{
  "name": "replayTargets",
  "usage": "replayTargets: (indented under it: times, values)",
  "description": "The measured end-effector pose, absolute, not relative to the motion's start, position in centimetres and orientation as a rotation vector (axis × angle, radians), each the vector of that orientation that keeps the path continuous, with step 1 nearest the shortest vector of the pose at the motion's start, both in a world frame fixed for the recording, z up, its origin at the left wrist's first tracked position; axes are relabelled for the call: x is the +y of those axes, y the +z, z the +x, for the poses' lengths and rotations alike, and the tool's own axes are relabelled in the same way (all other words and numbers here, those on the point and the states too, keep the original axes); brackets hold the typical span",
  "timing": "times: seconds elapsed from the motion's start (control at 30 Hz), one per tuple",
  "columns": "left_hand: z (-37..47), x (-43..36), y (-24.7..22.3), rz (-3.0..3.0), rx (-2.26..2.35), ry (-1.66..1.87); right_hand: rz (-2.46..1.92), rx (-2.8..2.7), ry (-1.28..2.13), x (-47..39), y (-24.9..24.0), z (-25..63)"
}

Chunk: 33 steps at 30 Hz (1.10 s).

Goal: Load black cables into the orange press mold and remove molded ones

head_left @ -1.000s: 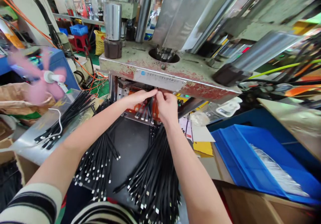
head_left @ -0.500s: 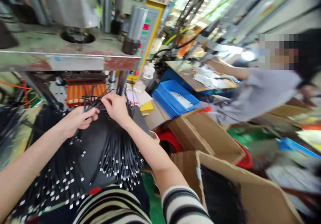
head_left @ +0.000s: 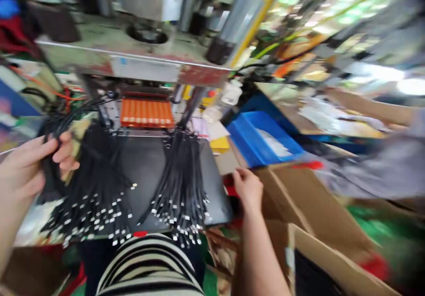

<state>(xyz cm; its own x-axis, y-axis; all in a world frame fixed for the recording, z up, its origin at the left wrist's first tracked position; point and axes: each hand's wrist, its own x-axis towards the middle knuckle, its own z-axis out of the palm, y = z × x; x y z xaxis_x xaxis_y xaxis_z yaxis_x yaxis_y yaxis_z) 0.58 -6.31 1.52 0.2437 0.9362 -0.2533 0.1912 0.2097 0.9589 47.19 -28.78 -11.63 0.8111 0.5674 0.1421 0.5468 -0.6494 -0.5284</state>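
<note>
At the far left, my left hand is closed around a bunch of black cables, whose upper ends stretch toward the machine. Just right of it, a large pile of black cables with silvery tips fans over the left of the dark work surface. A second bundle of black cables lies right of the middle. My right hand is beyond the surface's right edge, beside a cardboard box flap; its fingers are curled together, and whatever they may hold cannot be made out.
A press stands ahead, with an orange ribbed block beneath it. To the right are a blue tray, a clear bottle and an open cardboard box. A co-worker's grey sleeve shows at the right.
My hands were together over cables before the orange block. My left hand has moved left with the cables; my right has moved away to the right. The view has shifted left.
</note>
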Motion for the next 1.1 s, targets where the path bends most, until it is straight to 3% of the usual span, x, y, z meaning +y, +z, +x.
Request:
replayTargets:
  times: [0.13, 0.27, 0.37, 0.47, 0.57, 0.67, 0.77, 0.87, 0.97, 1.1]
  values:
    - [-2.5, -5.4, 2.9, 1.263, 1.097, 0.769, -2.062, -1.394, 0.178, -22.1, -9.0, 41.6]
    - [-5.9, -3.0, 1.2, 1.86, 1.698, 0.626, -1.58, -2.174, 0.605, -15.4, -5.8, 30.3]
    - [-7.3, -2.5, -1.4, 2.248, 2.248, 0.205, -1.611, -2.386, 0.619, -12.1, -5.4, 23.1]
    - [-7.4, -3.3, -4.2, 2.291, 2.434, -0.158, -1.715, -2.385, 0.69, -10.1, -6.1, 19.6]
    - [-7.3, -4.4, -6.0, 2.302, 2.451, -0.269, -1.766, -2.395, 0.778, -9.7, -6.3, 19.1]
    - [-7.1, -4.6, -6.5, 2.468, 2.455, -0.182, -1.694, -2.519, 0.548, -10.4, -5.8, 20.3]
    - [-6.2, -3.3, -6.4, 2.626, 2.289, 0.066, -1.376, -2.644, 0.099, -10.5, -4.6, 22.0]
    - [-3.6, -1.1, -6.0, 2.655, 1.816, 0.453, -1.338, -2.513, -0.107, -8.1, -3.1, 23.6]
    - [0.5, 1.1, -5.1, 2.614, 1.26, 0.698, -1.515, -2.141, -0.004, -3.7, -1.9, 25.3]
    - [5.9, 3.0, -3.7, 2.582, 0.904, 0.861, -1.538, -1.77, 0.266, 2.1, -1.6, 27.5]
